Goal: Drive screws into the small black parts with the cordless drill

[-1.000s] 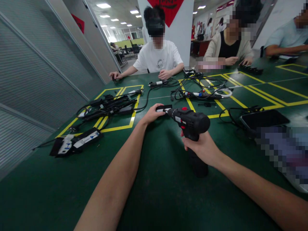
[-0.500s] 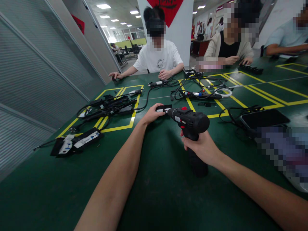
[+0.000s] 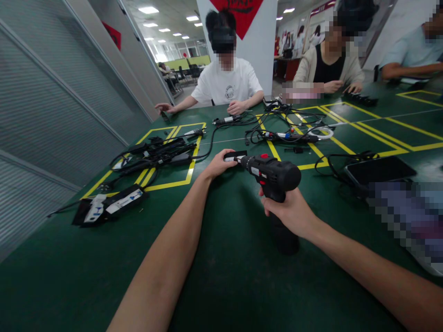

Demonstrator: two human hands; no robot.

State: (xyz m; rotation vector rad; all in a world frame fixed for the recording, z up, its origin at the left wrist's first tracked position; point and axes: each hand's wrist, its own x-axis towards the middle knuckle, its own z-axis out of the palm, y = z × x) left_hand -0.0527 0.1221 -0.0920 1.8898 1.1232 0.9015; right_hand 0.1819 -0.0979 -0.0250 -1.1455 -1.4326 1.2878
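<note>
My right hand [image 3: 289,207] is wrapped round the grip of a black cordless drill [image 3: 273,173] with red switches. The drill points left and away from me, its base close to the green table [image 3: 235,276]. My left hand [image 3: 221,164] grips a small black block with a white label [image 3: 238,154] on the table top. The drill's tip meets the near side of this block, by my left fingers. Whether the bit sits in a screw there is too small to tell.
Tangled black cables and adapters [image 3: 162,154] lie left inside yellow tape lines. A labelled black box [image 3: 126,199] is nearer. Beyond my hands lie a corded electric screwdriver [image 3: 290,136] and more cables. A phone [image 3: 380,171] lies right. Co-workers sit across the table.
My hands, the drill and the block stay practically still. Across the table, a co-worker's hand at the far left has shifted slightly.
</note>
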